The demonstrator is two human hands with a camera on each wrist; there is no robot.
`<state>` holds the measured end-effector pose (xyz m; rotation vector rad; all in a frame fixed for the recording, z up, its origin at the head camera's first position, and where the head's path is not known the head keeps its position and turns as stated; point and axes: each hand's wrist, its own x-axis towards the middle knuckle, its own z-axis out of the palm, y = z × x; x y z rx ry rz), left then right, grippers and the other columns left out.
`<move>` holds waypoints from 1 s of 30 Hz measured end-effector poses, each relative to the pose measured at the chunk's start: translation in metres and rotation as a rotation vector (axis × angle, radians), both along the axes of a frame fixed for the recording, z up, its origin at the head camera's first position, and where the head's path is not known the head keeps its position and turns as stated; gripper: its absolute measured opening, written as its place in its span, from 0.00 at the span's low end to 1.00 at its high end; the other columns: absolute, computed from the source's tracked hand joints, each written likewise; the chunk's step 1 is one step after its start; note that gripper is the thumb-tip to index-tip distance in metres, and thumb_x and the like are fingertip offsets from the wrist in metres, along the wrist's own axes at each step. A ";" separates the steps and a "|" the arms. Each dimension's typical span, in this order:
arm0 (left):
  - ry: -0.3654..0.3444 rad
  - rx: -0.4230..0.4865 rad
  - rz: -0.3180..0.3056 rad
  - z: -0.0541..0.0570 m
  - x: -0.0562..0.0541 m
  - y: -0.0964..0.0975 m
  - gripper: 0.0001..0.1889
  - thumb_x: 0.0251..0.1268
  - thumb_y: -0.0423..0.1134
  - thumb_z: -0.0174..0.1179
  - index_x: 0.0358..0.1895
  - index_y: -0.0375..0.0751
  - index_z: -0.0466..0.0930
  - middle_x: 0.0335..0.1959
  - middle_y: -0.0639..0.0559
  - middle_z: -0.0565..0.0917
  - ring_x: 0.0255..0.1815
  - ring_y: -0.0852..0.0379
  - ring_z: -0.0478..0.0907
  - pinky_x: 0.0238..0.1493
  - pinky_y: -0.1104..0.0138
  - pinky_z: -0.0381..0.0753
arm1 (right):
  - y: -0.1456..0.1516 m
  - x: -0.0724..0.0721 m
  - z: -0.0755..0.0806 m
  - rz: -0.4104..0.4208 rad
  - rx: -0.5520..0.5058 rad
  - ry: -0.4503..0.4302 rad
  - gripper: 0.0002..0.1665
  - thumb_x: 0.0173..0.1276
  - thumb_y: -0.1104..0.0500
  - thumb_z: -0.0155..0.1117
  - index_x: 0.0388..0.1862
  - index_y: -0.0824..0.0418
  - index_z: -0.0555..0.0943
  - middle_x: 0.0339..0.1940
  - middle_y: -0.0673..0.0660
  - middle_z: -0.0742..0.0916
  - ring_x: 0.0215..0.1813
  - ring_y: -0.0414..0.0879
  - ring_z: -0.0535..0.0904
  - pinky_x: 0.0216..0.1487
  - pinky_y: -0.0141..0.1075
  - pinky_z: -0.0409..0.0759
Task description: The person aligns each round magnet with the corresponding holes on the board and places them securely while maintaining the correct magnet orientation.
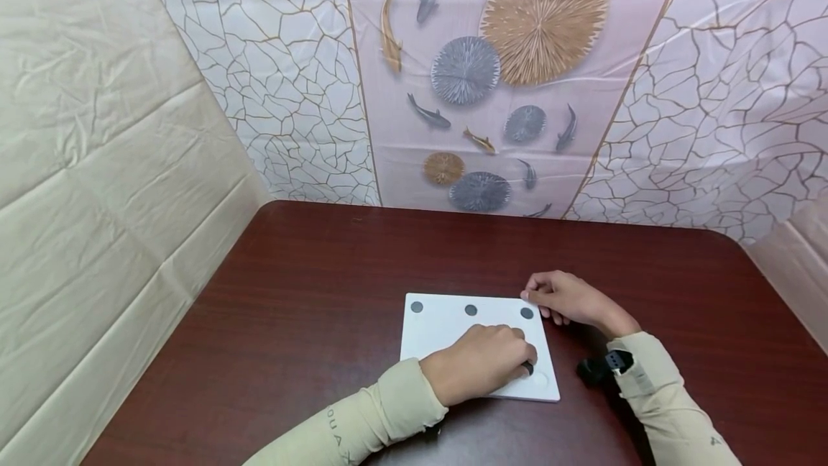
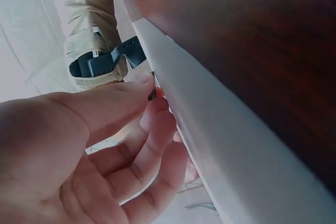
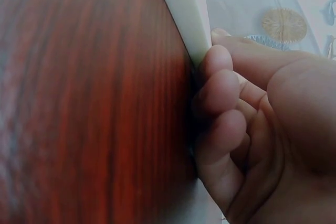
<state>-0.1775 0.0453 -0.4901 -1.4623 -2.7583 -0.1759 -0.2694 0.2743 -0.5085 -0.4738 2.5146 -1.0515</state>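
A flat white board (image 1: 440, 326) lies on the dark red table, with three dark grey discs along its far edge: a left disc (image 1: 417, 306), a middle disc (image 1: 471, 310) and a right disc (image 1: 527, 313). My left hand (image 1: 481, 362) reaches over the board and pinches another dark disc (image 1: 528, 367) between thumb and fingers. That disc shows edge-on in the left wrist view, close to the board's surface. A shallow round recess (image 1: 540, 380) shows near the board's near right corner. My right hand (image 1: 572, 298) holds the far right corner, thumb above and fingertips at the edge.
The wooden table (image 1: 291, 336) extends around the board on all sides. A patterned cloth (image 1: 310, 92) hangs behind its far edge, and a beige cloth (image 1: 97, 164) hangs on the left. A black wrist device (image 1: 617, 361) is strapped at the right sleeve.
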 end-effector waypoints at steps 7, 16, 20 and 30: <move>-0.034 0.015 -0.033 0.004 0.005 0.003 0.07 0.74 0.40 0.67 0.40 0.61 0.91 0.35 0.64 0.84 0.36 0.71 0.79 0.31 0.75 0.77 | -0.001 0.000 0.001 -0.003 0.010 0.001 0.10 0.82 0.54 0.62 0.44 0.60 0.84 0.20 0.52 0.79 0.19 0.44 0.74 0.19 0.36 0.75; -0.021 0.006 -0.042 0.004 0.009 0.007 0.11 0.75 0.37 0.65 0.40 0.62 0.91 0.35 0.64 0.82 0.35 0.70 0.77 0.29 0.75 0.75 | -0.002 0.001 0.000 -0.016 0.032 0.017 0.11 0.82 0.52 0.63 0.43 0.58 0.84 0.20 0.51 0.79 0.19 0.44 0.74 0.19 0.37 0.75; -0.008 -0.002 -0.029 0.002 0.009 0.009 0.11 0.75 0.38 0.65 0.39 0.64 0.91 0.35 0.63 0.82 0.35 0.69 0.78 0.27 0.73 0.75 | -0.003 0.000 -0.001 -0.033 0.039 0.009 0.12 0.82 0.51 0.63 0.42 0.58 0.84 0.20 0.51 0.79 0.18 0.43 0.74 0.20 0.37 0.75; -0.016 0.018 -0.016 0.000 0.008 0.013 0.09 0.74 0.40 0.67 0.41 0.64 0.93 0.37 0.64 0.85 0.37 0.70 0.79 0.26 0.73 0.77 | -0.005 0.003 0.000 -0.038 0.042 0.030 0.12 0.81 0.51 0.63 0.38 0.57 0.83 0.19 0.51 0.79 0.18 0.43 0.74 0.19 0.37 0.75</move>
